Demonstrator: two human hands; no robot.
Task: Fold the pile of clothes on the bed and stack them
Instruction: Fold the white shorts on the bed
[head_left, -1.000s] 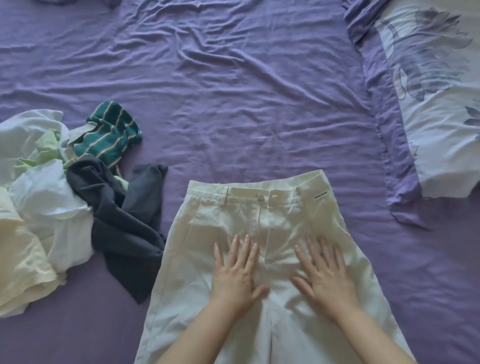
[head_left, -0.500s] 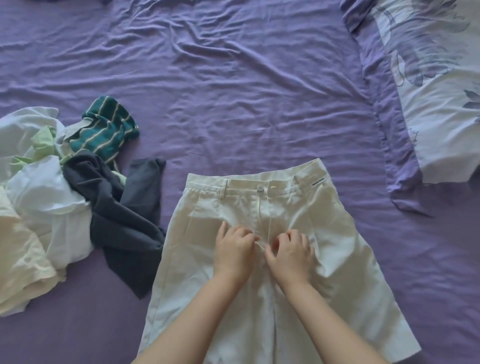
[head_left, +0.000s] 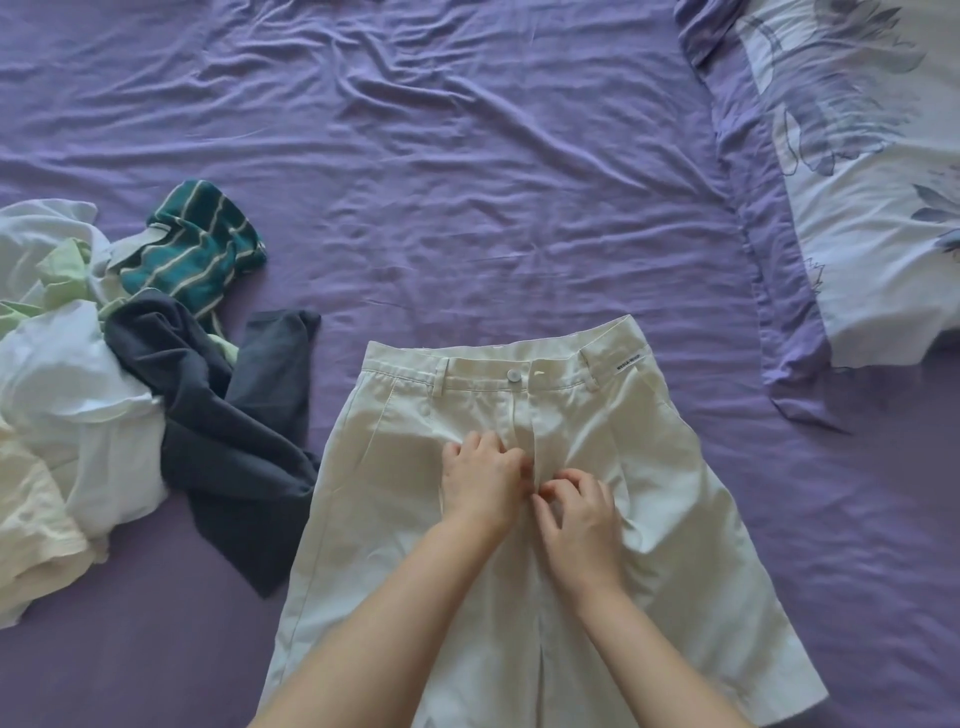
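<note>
Cream shorts (head_left: 670, 499) lie flat on the purple bed sheet (head_left: 467, 182), waistband pointing away from me, button at the top centre. My left hand (head_left: 480, 480) and my right hand (head_left: 579, 512) rest side by side on the fly, fingers curled and pinching the fabric along the zip line. At the left edge lies the unfolded pile of clothes (head_left: 72, 405): white and pale yellow pieces, a light green one, a dark grey garment (head_left: 228, 431) and a green striped top (head_left: 200, 249).
A floral pillow (head_left: 878, 208) with a purple border lies at the upper right. Wrinkled sheet spreads across the far half of the bed.
Both hands went from lying flat and spread on the shorts to curled together at the fly, pinching the cloth. The right hand has slid slightly down. The shorts sit a little smoother.
</note>
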